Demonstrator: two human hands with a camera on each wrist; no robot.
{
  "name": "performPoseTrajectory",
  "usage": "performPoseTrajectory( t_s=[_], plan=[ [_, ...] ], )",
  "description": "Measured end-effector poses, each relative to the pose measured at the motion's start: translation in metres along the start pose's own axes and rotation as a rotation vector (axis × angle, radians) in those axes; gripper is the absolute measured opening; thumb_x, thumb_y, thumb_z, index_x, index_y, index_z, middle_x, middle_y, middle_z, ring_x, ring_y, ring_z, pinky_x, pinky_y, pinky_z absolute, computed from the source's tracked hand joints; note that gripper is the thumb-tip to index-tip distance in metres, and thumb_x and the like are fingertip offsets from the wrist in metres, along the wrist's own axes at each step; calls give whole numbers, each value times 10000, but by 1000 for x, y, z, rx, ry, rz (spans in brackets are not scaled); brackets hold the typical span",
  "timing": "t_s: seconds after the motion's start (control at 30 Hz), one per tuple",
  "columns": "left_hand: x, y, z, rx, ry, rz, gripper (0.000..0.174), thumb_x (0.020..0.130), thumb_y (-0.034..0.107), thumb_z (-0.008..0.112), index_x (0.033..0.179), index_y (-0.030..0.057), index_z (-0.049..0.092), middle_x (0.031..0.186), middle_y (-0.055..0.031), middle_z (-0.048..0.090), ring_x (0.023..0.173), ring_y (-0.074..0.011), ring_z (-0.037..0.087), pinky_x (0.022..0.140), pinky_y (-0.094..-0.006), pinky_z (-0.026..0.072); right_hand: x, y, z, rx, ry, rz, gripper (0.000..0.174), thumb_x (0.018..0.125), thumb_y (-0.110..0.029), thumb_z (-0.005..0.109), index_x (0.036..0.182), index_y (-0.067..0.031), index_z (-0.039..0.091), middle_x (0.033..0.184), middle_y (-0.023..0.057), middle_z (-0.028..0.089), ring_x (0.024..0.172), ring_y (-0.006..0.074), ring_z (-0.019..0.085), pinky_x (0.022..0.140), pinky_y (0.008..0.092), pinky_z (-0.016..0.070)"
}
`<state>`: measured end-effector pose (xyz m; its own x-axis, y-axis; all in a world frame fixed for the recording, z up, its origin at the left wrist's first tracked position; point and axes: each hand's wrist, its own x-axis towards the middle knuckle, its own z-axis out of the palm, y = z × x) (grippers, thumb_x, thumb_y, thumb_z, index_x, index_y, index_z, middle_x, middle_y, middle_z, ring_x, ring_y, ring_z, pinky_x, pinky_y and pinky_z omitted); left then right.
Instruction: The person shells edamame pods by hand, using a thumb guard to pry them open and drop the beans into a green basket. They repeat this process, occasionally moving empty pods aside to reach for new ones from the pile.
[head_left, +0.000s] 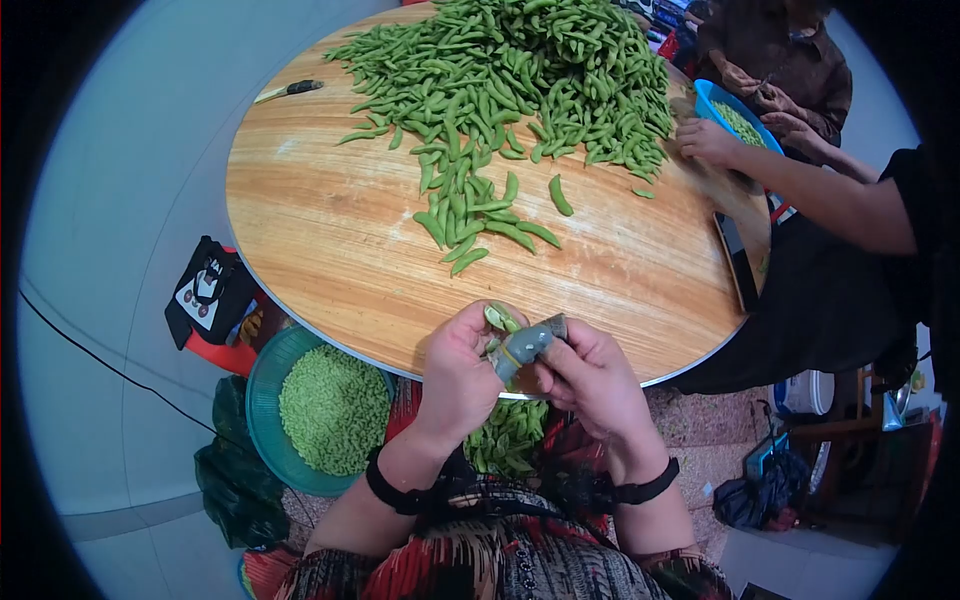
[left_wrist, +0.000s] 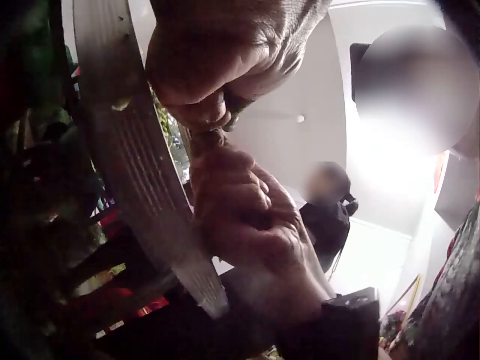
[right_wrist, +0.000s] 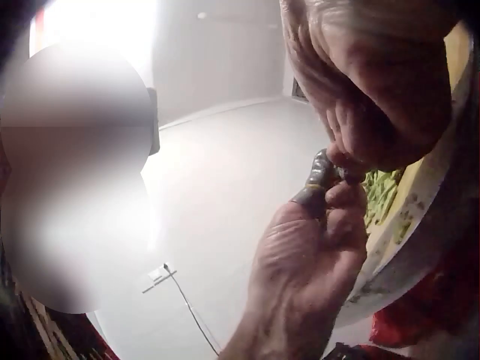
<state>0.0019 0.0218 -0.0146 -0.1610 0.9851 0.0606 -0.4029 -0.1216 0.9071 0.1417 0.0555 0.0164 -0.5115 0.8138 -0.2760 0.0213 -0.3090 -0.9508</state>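
Observation:
My left hand holds a split green soybean pod near the table's front edge. A grey wrap with a yellow band covers the left thumb, and it shows shiny in the right wrist view. Close against it, my right hand pinches the wrap's outer end between curled fingers and thumb. In the left wrist view the fingertips of both hands meet. More pods lie in my lap below the hands. A large heap of soybean pods covers the table's far side, with loose pods trailing forward.
The round wooden table carries a small knife at left and a phone at right. A teal basket of shelled beans stands lower left. Two other people work at right beside a blue basin.

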Motion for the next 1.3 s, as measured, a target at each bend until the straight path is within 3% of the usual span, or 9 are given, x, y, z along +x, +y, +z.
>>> performPoseTrajectory(
  t_s=[0.13, 0.4, 0.67, 0.73, 0.8, 0.87, 1.1, 1.2, 1.3],
  plan=[
    [1, 11, -6, 93, -40, -11, 158, 827, -7, 572, 984, 3, 569, 832, -7, 573, 682, -36, 525, 561, -142, 393, 8, -2, -4, 349, -83, 155, 228, 945, -206, 488, 786, -49, 531, 622, -39, 506, 479, 17, 399, 432, 168, 299],
    [-4, 17, -33, -12, 132, -195, 379, 760, -129, 414, 1061, 22, 589, 765, 0, 535, 656, -43, 473, 574, -170, 383, 62, -38, 12, -1195, 137, -551, 131, 824, -131, 524, 851, -6, 552, 688, 229, 599, 687, 371, 609, 603, 431, 478],
    [-25, 18, -33, 281, -131, -216, 102, 883, 0, 451, 840, 31, 538, 875, -24, 567, 693, -58, 482, 586, -189, 420, 97, -23, 18, -1493, 8, -505, 177, 816, -205, 562, 807, -28, 556, 665, 201, 597, 661, 380, 598, 592, 475, 472],
    [-22, 9, -39, 577, -173, 137, 137, 876, -23, 437, 830, 34, 552, 887, -20, 570, 687, -60, 485, 588, -186, 420, 86, -25, 18, -1502, 16, -473, 175, 817, -208, 558, 804, -33, 554, 662, 198, 597, 657, 381, 598, 587, 476, 470],
    [-22, 10, -40, 558, -179, 152, 199, 857, -57, 424, 914, 21, 598, 896, -21, 589, 698, -61, 500, 597, -183, 422, 69, -28, 13, -1607, -49, -457, 103, 777, -84, 509, 842, -9, 539, 659, 183, 611, 634, 349, 624, 565, 437, 500],
    [-25, 20, -37, 57, -191, -304, 281, 855, -64, 435, 1068, 14, 601, 906, -19, 605, 736, -57, 512, 608, -178, 417, 56, -22, 1, -1550, -41, -470, 109, 789, -97, 502, 848, -16, 545, 649, 189, 605, 633, 353, 620, 561, 442, 494],
    [-25, 26, -10, 101, -320, -78, 293, 893, 24, 483, 1172, 32, 571, 976, -50, 637, 626, -43, 491, 549, -173, 391, 32, -9, -21, -1385, 219, -424, 137, 815, -150, 535, 880, -33, 565, 631, 198, 590, 632, 367, 606, 563, 457, 479],
    [-26, 47, -6, 163, -490, -255, 324, 895, 29, 481, 1210, 46, 555, 1027, -81, 647, 539, -37, 445, 494, -175, 358, 32, 2, -37, -1319, 323, -434, 163, 829, -166, 584, 893, -18, 560, 637, 160, 605, 578, 329, 606, 541, 423, 480],
    [-23, 51, -8, 183, -555, -202, 366, 886, 37, 498, 1252, 18, 510, 1090, -120, 638, 469, -23, 412, 445, -163, 331, 19, -4, -39, -149, 91, -57, 170, 880, -167, 588, 943, -10, 576, 643, -27, 515, 441, 56, 406, 399, 209, 340]
  ],
)
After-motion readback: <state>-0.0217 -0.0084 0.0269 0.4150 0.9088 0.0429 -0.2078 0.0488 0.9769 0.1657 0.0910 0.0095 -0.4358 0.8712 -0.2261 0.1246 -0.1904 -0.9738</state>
